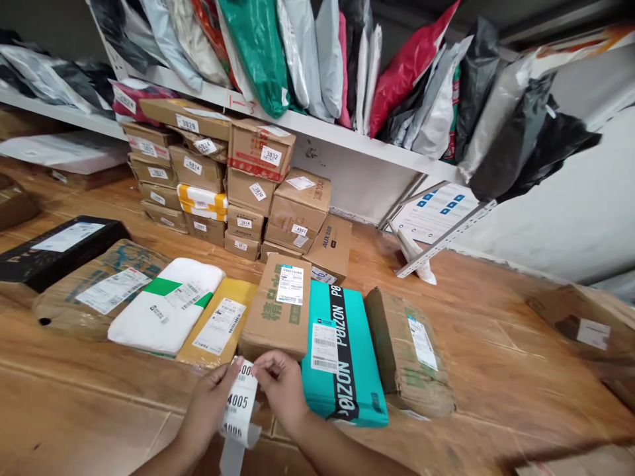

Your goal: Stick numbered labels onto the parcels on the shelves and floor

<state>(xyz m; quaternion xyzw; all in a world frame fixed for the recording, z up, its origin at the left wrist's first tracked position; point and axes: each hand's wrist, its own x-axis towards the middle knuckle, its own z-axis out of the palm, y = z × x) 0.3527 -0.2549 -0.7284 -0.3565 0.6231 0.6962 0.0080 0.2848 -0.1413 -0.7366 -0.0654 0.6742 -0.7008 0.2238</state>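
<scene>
While a white paper strip of numbered labels (238,404) is pinched between the left hand (211,400) and the right hand (282,387), its long axis hangs toward the viewer. Just beyond both closed hands, a brown cardboard box (278,311) is seen on the wooden tabletop (496,370), beside a glossy teal parcel (342,350).

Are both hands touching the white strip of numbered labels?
Touching. The head view shows the left hand and right hand each pinching the top of the white strip of numbered labels between fingertips.
</scene>
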